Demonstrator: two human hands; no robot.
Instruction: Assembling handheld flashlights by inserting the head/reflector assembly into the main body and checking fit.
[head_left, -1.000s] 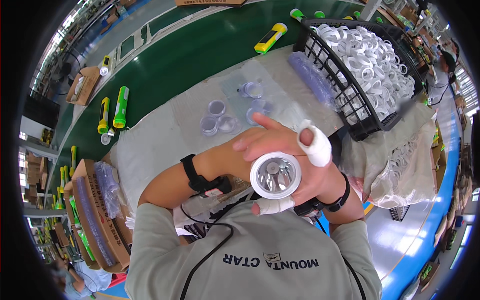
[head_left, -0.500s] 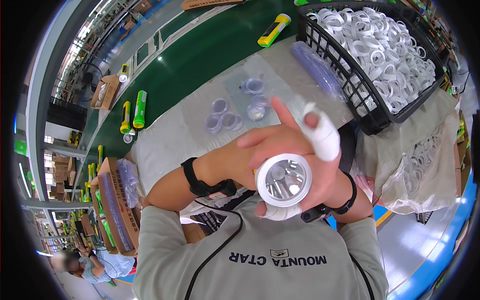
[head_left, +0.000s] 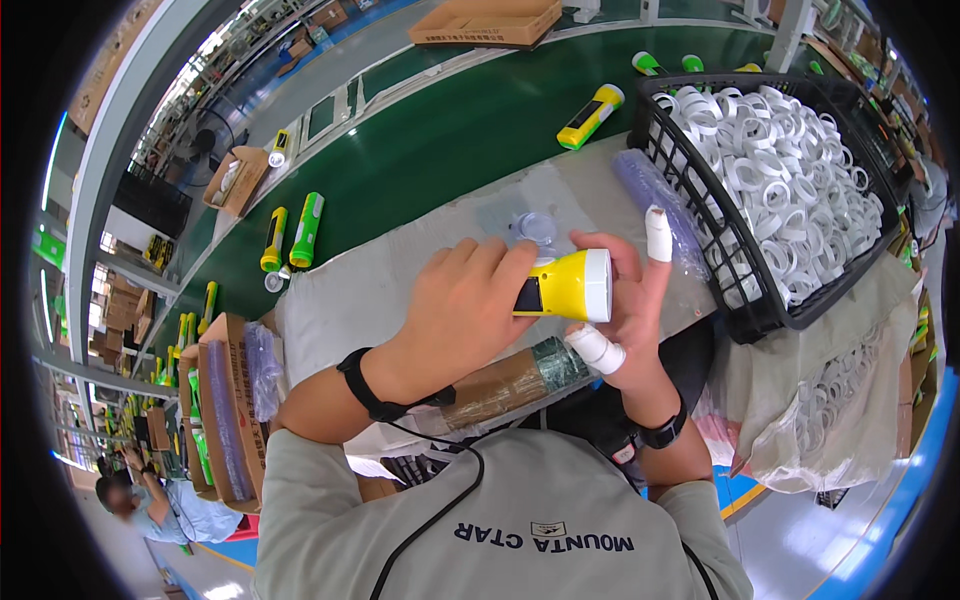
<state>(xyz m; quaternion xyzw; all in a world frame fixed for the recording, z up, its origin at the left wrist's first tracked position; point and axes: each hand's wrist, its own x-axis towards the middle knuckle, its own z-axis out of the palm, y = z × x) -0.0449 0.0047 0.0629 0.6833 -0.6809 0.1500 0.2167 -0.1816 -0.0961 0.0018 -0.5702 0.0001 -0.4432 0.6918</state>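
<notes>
A yellow flashlight (head_left: 568,288) with a dark panel on its side and a white ring round its head lies sideways in front of my chest, head toward the right. My left hand (head_left: 465,300) is wrapped round its body. Beside the white-ringed head is my right hand (head_left: 632,325), its fingers apart and two of them bound in white tape; whether it touches the head is unclear. Behind the flashlight, a clear round lens (head_left: 537,228) lies on the covered worktop, partly beside other clear pieces that my hands hide.
A black basket (head_left: 690,180) of white rings stands at the right. Purple plastic wrap (head_left: 655,205) lies along it. Flashlights (head_left: 592,117) rest on the green conveyor (head_left: 420,150). At the left stands a carton (head_left: 240,370); a wrapped brown roll (head_left: 505,390) lies near my body.
The flashlight has turned from facing upward to lying sideways, head to the right. My right hand has come away from around its head and spread. The head view has shifted slightly.
</notes>
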